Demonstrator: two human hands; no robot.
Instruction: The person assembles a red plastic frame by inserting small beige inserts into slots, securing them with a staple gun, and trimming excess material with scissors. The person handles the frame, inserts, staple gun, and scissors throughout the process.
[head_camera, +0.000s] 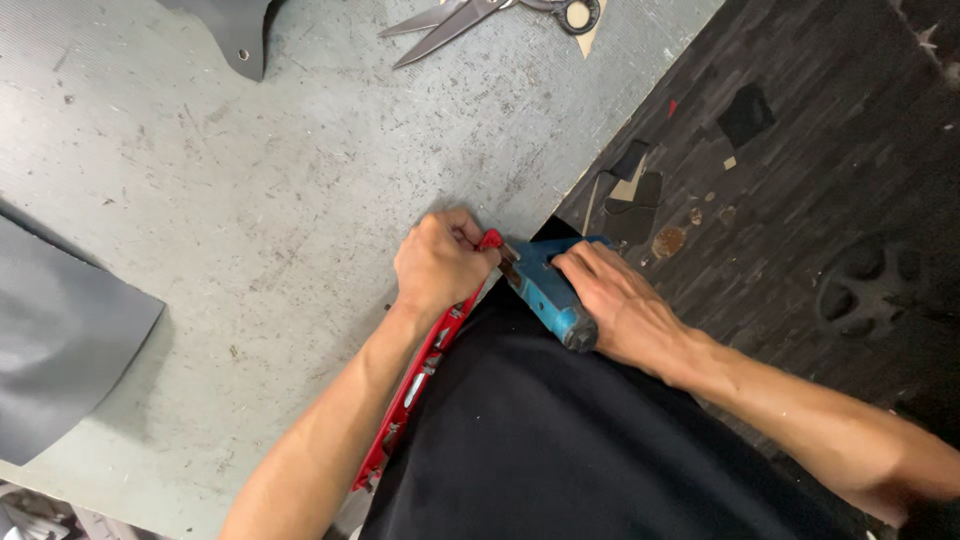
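We press our left hand (440, 262) down on the upper end of a long red metal level (418, 375), its grip clenched over the bar at the corner of the scuffed grey desk (300, 180). Our right hand (615, 300) has its grip wrapped around a blue handheld power tool (545, 290), nose touching the level's end. Black fabric (560, 440) lies below; steel scissors (480, 15) rest well apart.
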